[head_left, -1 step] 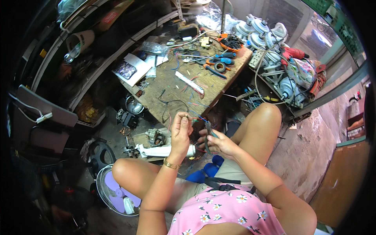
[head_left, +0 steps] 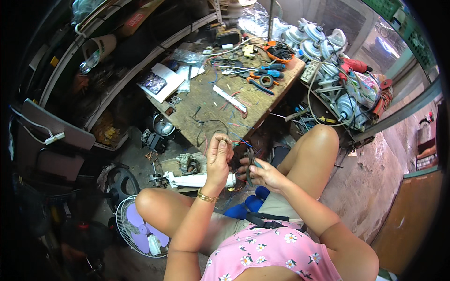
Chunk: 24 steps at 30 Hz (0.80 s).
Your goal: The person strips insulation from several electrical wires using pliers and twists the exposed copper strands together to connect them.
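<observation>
Head view, centre of frame: left hand raised with wrist bent, fingers curled shut, pinching thin coloured wires; right hand just beside it, fingers wrapped around dark-handled pliers whose tip points up toward the wires. Two bare knees flanking both hands. Above, one wooden workbench; upper left on it, one white paper sheet. Lower left, one fan with purple blades.

Low wooden workbench, strewn with loose wires, pliers, tape roll, possibly papers
</observation>
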Each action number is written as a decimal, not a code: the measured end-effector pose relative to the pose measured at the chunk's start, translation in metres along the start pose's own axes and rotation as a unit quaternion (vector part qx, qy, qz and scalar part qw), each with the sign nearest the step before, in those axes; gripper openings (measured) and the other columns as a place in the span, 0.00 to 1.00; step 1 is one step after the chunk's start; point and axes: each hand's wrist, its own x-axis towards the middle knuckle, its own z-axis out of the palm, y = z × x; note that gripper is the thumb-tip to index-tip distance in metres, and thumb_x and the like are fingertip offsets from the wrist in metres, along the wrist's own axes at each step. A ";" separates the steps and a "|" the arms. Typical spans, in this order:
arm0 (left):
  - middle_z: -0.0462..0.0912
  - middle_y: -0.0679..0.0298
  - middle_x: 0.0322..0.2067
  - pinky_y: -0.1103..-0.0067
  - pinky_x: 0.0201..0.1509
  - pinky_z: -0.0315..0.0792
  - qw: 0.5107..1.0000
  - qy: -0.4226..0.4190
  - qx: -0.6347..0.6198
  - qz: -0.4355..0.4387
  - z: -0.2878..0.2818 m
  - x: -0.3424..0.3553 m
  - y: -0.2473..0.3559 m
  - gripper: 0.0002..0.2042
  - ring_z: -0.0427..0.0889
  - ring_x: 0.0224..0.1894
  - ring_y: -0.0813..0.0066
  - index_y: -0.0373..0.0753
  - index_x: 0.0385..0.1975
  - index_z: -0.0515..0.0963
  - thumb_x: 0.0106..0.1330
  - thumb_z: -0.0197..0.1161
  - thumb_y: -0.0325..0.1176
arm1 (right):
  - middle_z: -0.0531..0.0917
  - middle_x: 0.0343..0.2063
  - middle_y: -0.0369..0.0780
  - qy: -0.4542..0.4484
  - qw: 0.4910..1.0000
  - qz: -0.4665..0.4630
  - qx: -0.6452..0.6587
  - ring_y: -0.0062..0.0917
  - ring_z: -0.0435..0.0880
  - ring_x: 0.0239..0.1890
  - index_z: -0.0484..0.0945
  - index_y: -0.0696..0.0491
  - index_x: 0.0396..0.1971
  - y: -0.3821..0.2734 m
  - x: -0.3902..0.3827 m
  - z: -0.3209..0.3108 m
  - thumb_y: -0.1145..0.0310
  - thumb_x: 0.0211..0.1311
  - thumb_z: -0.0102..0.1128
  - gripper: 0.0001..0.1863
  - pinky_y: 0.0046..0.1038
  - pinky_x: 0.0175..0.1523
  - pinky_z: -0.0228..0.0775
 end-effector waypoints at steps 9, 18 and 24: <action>0.56 0.70 0.24 0.82 0.31 0.55 0.987 -0.051 -0.121 0.088 0.012 0.001 0.022 0.10 0.54 0.26 0.80 0.44 0.28 0.61 0.69 0.48 0.40 | 0.71 0.51 0.40 -0.091 0.971 0.097 0.196 0.31 0.71 0.52 0.56 0.48 0.60 0.013 -0.011 0.037 0.62 0.65 0.48 0.25 0.40 0.54 0.64; 0.53 0.70 0.19 0.80 0.29 0.54 0.930 0.037 -0.346 0.118 0.003 0.008 0.031 0.15 0.53 0.22 0.79 0.43 0.20 0.58 0.65 0.47 0.43 | 0.67 0.54 0.34 -0.009 0.994 0.063 0.084 0.19 0.62 0.57 0.54 0.50 0.63 -0.007 -0.022 0.071 0.65 0.63 0.50 0.29 0.30 0.61 0.51; 0.53 0.71 0.18 0.81 0.27 0.52 0.939 0.032 -0.314 0.134 0.003 0.006 0.034 0.16 0.51 0.21 0.80 0.43 0.19 0.58 0.65 0.48 0.44 | 0.64 0.57 0.41 -0.015 0.999 -0.009 0.033 0.23 0.60 0.60 0.51 0.61 0.63 -0.010 -0.019 0.078 0.64 0.63 0.51 0.33 0.26 0.64 0.48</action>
